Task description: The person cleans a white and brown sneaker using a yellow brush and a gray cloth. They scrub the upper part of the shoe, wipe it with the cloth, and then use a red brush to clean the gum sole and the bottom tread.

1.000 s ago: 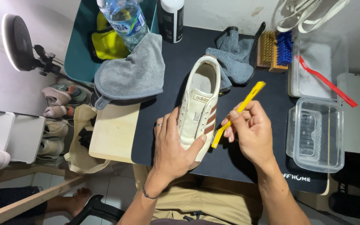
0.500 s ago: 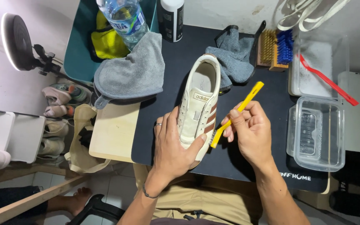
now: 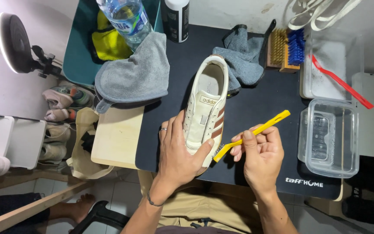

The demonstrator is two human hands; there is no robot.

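Head view, looking down: centre of frame, a cream low-top sneaker with brown side stripes point(image 3: 206, 108) lies on a black desk mat point(image 3: 256, 108), toe toward the bottom of the frame, heel toward the top. Left hand point(image 3: 179, 149) wraps the toe end, fingers on the shoe's left side and thumb over the front, closed on it. Right hand point(image 3: 260, 154), just right of centre & lower, is closed round a thin yellow plastic brush point(image 3: 252, 134); brush head sits against the shoe's right side near the toe, handle slants up-right. Upper centre: a grey cloth point(image 3: 243, 63) touching the heel; a bigger grey towel point(image 3: 135, 76) upper left, w/ a clear water bottle point(image 3: 124, 19) above it. Top right: a wooden brush w/ tan and blue bristles point(image 3: 286, 50), a clear tub holding a red-handled brush point(image 3: 340, 82), and a clear plastic lid point(image 3: 330, 136) below it at right edge of mat.
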